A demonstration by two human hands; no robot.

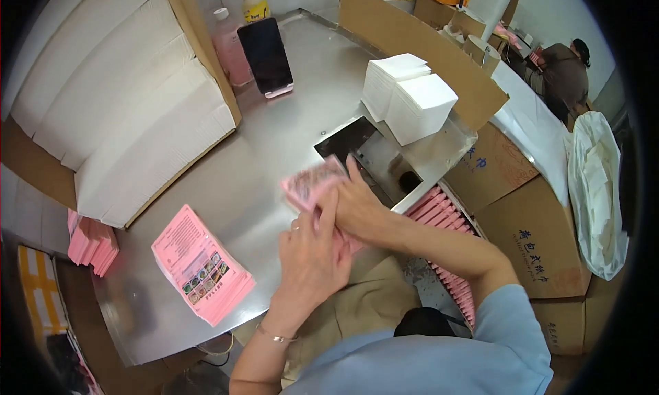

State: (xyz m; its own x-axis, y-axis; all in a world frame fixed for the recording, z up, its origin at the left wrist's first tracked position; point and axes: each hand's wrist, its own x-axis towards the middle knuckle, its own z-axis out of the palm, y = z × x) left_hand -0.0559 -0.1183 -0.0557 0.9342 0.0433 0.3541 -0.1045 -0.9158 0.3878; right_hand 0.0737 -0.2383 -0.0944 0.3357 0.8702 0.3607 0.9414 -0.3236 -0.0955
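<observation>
"Quick, where was the packet?"

"The pink packet (312,183) was up between the hands, above the table (274,148), motion-blurred. From the left hand (310,263) it sat at twelve o'clock; from the right hand (360,206), at ten."

"Fingers?"

"Left: curled, half closed, index stretched up to the packet's lower edge. Right: partly closed about its near end, thumb standing up beside it. Undersides hidden, so I couldn't tell which hand bore the grip."

"Around them?"

"Pink stack (202,264) at eight o'clock, white tissues (412,96) at one, beyond the hole (371,163) in the tabletop. Rows of pink packets (443,216) at three to four, in a box below table height."

"Step in hand?"

"My call: mid-handling of one packet, probably shaping or closing it. Couldn't tell whether it had tissue inside; too smeared."

"Next move called for what?"

"I judged a steady hold from one hand while the other squared the edge, then a clean release. Hurried fingers could have creased it."
</observation>
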